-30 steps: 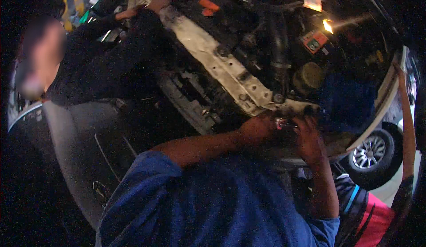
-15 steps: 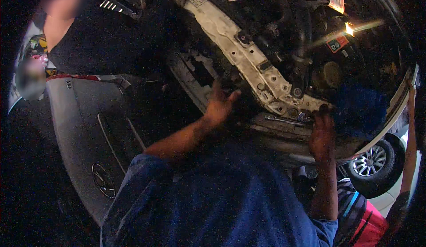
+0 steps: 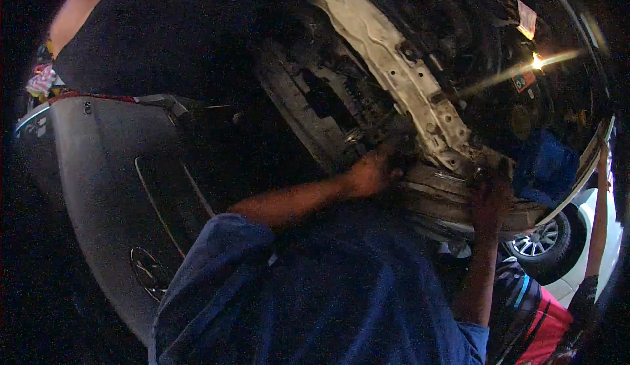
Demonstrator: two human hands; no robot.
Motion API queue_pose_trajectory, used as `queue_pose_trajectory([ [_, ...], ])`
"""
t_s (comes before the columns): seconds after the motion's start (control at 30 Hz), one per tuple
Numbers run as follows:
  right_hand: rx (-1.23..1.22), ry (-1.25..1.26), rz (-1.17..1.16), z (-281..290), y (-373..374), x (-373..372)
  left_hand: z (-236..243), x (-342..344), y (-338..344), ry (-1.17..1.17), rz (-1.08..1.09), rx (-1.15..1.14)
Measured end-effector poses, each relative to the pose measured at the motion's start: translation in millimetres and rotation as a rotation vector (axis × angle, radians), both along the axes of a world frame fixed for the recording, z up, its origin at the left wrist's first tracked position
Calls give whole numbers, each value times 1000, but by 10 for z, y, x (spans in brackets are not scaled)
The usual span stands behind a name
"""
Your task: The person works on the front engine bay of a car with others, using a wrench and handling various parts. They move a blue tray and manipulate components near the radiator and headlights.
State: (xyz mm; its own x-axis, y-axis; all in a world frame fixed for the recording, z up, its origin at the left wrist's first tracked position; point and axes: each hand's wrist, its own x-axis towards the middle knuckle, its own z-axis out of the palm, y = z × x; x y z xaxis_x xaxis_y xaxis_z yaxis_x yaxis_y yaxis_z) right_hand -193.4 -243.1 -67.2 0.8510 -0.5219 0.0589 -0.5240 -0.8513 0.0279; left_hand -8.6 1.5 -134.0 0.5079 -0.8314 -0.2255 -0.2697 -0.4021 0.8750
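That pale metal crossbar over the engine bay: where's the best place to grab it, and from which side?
Probably its bare upper stretch on the pale metal crossbar, reached from the front of the car. It runs long and narrow, and the left hand and right hand crowd its lower end.

The left hand (image 3: pixel 369 171) is raised ahead of the chest, its bare forearm running up and to the right from a blue sleeve, elbow bent. Its fingers are curled, their tips lost in shadow. The right hand (image 3: pixel 487 191) is lifted straight up on a near-vertical forearm, fingers hooked over at the top. The hands are apart.
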Motion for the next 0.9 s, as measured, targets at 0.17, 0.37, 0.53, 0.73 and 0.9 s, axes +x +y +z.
queue_pose_trajectory([
  [0.17, -74, -194, -33, -127, 283, -91, 90, 481, 424, 83, -1, -45],
  [0.37, -274, -332, -229, -243, 697, 65, -948, 1508, 637, 48, 306, -34],
  [0.53, -381, -50, -475, -423, 432, -249, -1345, 1883, 421, 21, 152, -27],
  [0.73, -335, -220, -490, -359, 536, -33, -1700, 2095, 375, -237, -117, 140],
  [0.9, -277, -170, -511, -484, 166, -574, -1994, 2060, 317, 203, 219, -87],
])
